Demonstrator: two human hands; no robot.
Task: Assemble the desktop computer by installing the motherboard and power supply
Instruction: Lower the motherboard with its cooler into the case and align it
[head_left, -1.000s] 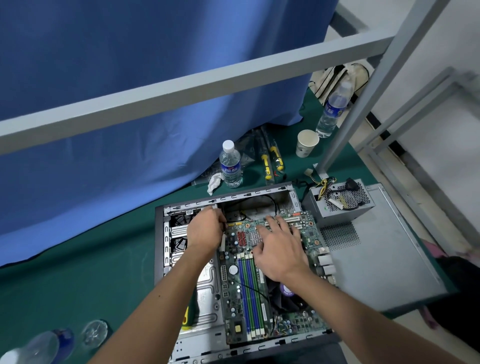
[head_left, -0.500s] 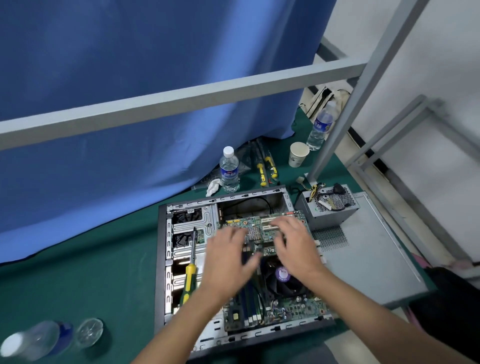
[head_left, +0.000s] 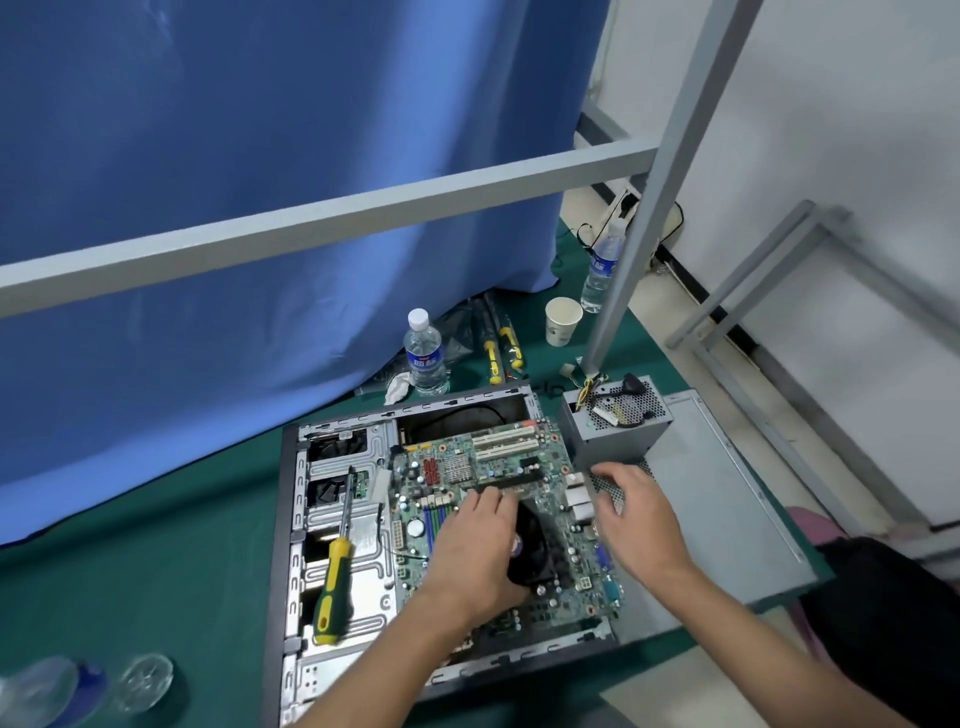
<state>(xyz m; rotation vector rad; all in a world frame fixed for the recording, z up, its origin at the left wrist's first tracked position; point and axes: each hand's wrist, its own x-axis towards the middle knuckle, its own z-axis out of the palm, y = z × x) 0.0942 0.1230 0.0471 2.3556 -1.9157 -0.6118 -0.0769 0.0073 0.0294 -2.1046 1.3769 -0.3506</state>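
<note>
My left hand (head_left: 475, 551) lies flat on the motherboard (head_left: 498, 499), fingers loosely spread over the black cooler fan (head_left: 530, 551), holding nothing. My right hand (head_left: 636, 514) is just to its right at the board's port edge, fingers relaxed and stretched forward; I think the fingertips touch the perforated side panel (head_left: 727, 519) there, though the angle leaves it unclear. The board sits inside the open case (head_left: 291, 545), under both palms. Left of my left hand, a yellow-and-green screwdriver (head_left: 335, 577) rests on the case's drive cage. Beyond my right fingertips the power supply (head_left: 615, 421) stands outside the case, on the panel, its cables bunched on top. Farther off on the green table (head_left: 130, 571) stand a water bottle (head_left: 426, 351), two more screwdrivers (head_left: 501, 345) and a paper cup (head_left: 562, 321), before the blue curtain (head_left: 260, 182).
</note>
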